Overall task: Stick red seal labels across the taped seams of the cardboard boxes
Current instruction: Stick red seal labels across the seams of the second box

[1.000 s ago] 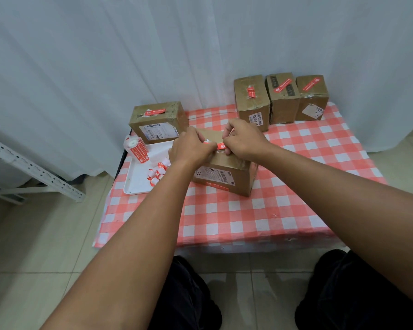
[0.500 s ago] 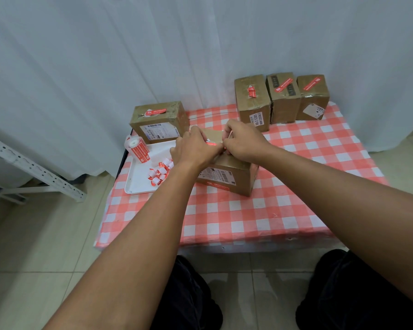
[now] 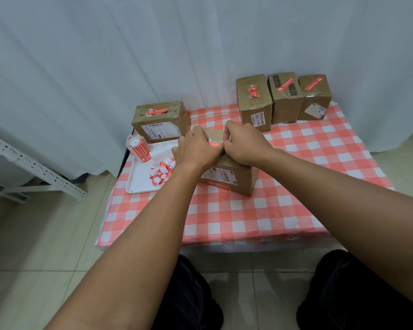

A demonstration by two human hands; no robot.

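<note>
A brown cardboard box [image 3: 234, 178] stands in the middle of the checked table, with a shipping label on its near face. Both hands hover together over its top. My left hand [image 3: 196, 148] and my right hand [image 3: 242, 142] pinch the two ends of a red seal label [image 3: 214, 144] between them, and a bit of white backing curls up near the left fingers. The box's top is mostly hidden by the hands.
A white tray [image 3: 138, 182] at the left holds a roll of red labels [image 3: 140, 150] and several curled backing scraps [image 3: 161, 171]. One labelled box [image 3: 160, 121] stands behind the tray; three more [image 3: 284, 98] line the back right by the curtain. A metal rack [image 3: 34, 167] stands left.
Both hands have lifted slightly and shifted toward the far side of the box, still working the red label between them. The label shows more clearly between the fingers.
</note>
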